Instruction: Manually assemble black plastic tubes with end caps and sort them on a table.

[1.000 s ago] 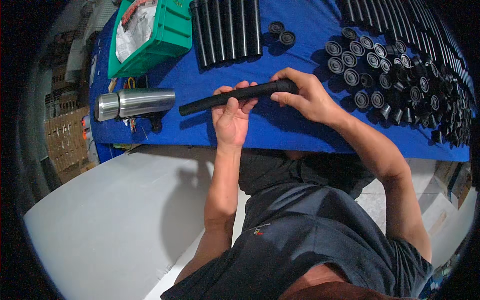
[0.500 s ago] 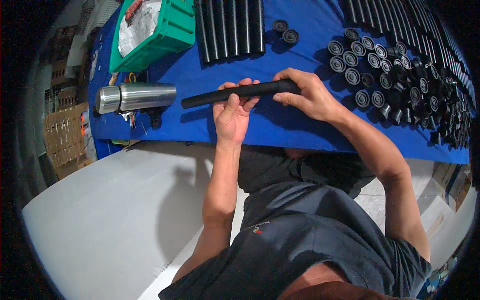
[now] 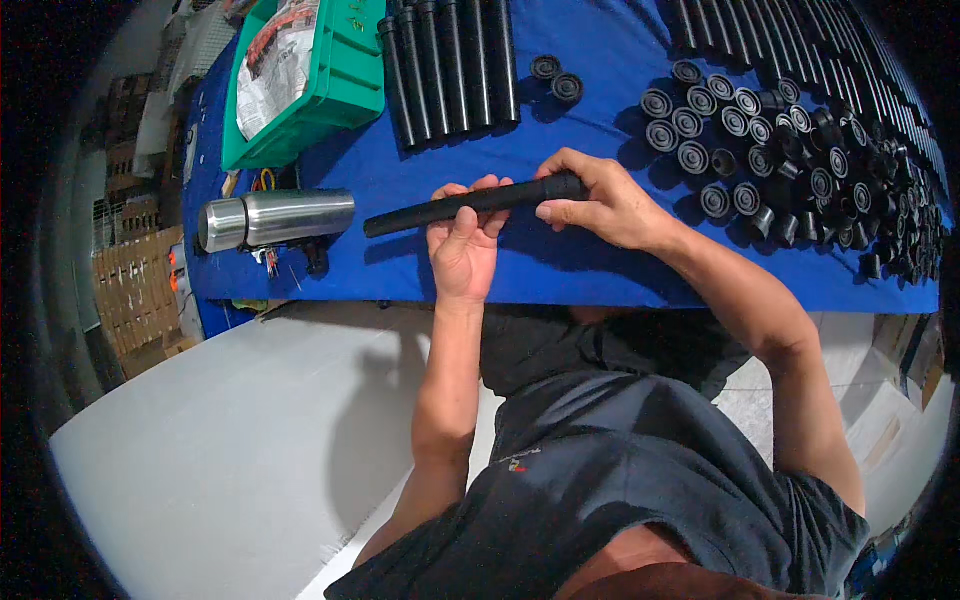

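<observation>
A long black tube [image 3: 410, 218] lies nearly level in front of me, above the table. Its right end sits a little higher and looks wider, like a collar or cap. My left hand [image 3: 466, 255], palm up, supports the middle of the tube, with the thumb across its near side and the fingers behind. At the wider end, my right hand [image 3: 618, 207] grips with thumb and fingers, partly covering it. Beyond the hands lie two loose round black caps [image 3: 567, 88] and a row of several black tubes [image 3: 455, 75].
Many ringed black caps [image 3: 693, 157] spread over the right side of the blue cloth [image 3: 570, 265]. More black tubes [image 3: 765, 40] line the far right. At left are a steel flask [image 3: 300, 217] and a green bin [image 3: 345, 95] containing newspaper.
The whole view has shifted slightly. Both hands keep hold of the tube; the right fingers have moved a little at its end, where more of the wider part shows.
</observation>
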